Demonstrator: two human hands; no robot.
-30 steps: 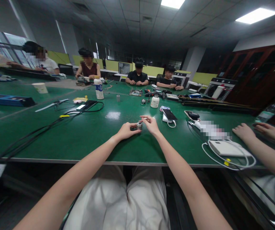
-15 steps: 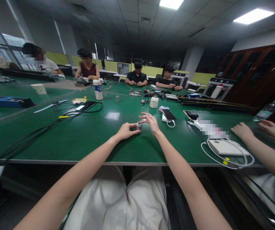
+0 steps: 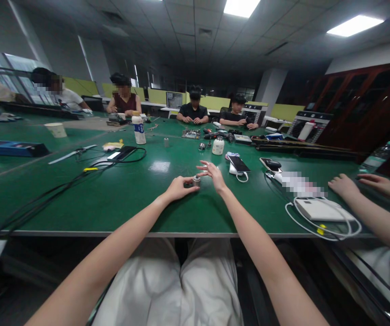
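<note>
A small silvery metal cylinder (image 3: 196, 182) with a knob-like top stands upright on the green table, in front of me. My left hand (image 3: 177, 188) grips it from the left, thumb at the near side and fingers behind. On the other side, my right hand (image 3: 215, 176) holds its fingers stretched and apart, the fingertips close to the cylinder's top. Whether those fingertips touch the top I cannot tell. Farther off on the table stands a similar small metal cylinder (image 3: 166, 142).
Beyond my hands are a white jar (image 3: 218, 146), a phone (image 3: 238, 163) and a drink bottle (image 3: 138, 128). Black cables (image 3: 62, 183) run along the left. At right, a white box (image 3: 322, 210) with a cable lies near a co-worker's hands (image 3: 344, 186). Other people sit across the table.
My hands and the metal cylinder stay nearly in place; the right fingers shift only slightly. The view tilts a little. At right, the co-worker's farther hand has moved left.
</note>
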